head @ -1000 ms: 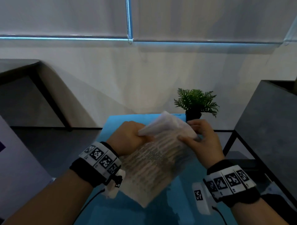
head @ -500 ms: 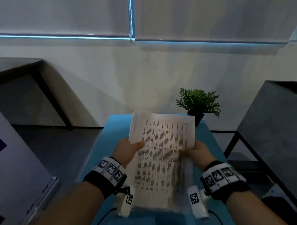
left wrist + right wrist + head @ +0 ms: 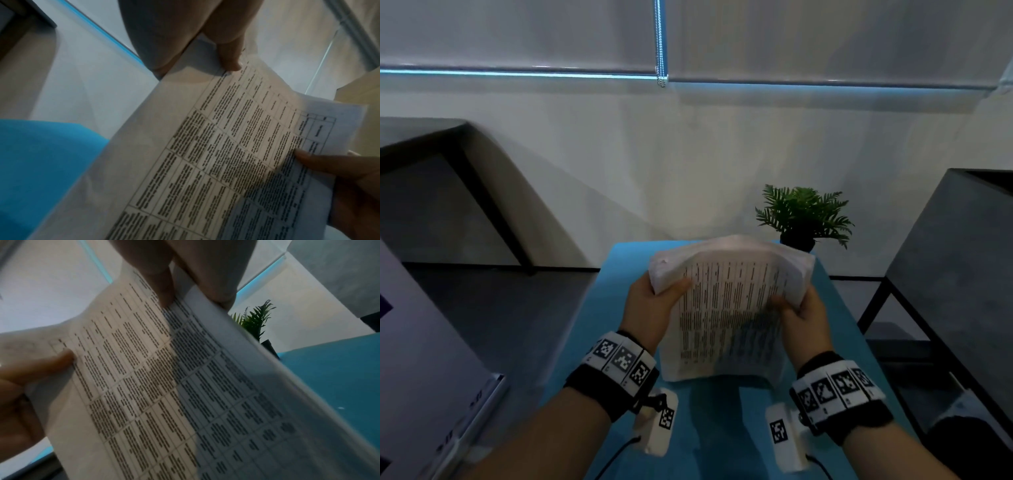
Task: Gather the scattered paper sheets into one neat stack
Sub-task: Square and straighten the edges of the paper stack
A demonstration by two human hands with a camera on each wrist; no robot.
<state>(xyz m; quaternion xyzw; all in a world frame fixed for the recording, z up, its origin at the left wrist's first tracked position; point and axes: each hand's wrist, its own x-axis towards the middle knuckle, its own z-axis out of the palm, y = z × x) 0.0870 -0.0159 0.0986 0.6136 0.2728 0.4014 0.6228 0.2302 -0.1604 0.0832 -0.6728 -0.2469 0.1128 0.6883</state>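
A stack of printed paper sheets [image 3: 729, 308] stands upright over the blue table [image 3: 722, 428], its top bowed toward me and its bottom edge near the tabletop. My left hand [image 3: 654, 305] grips the stack's left edge, thumb on the front page. My right hand [image 3: 801, 315] grips the right edge the same way. The left wrist view shows the printed page [image 3: 226, 154] with my left thumb [image 3: 230, 55] on it. In the right wrist view my right thumb [image 3: 162, 287] presses the printed page [image 3: 164, 386].
A small potted plant [image 3: 803, 216] stands at the table's far right corner, just behind the sheets. A dark grey cabinet [image 3: 955, 274] flanks the table on the right. A dark desk [image 3: 431, 144] sits at the left, with a white wall behind.
A second ago the sheets lay tilted and skewed between my hands. They were turned upright and squared, and now the top of the stack bows toward me.
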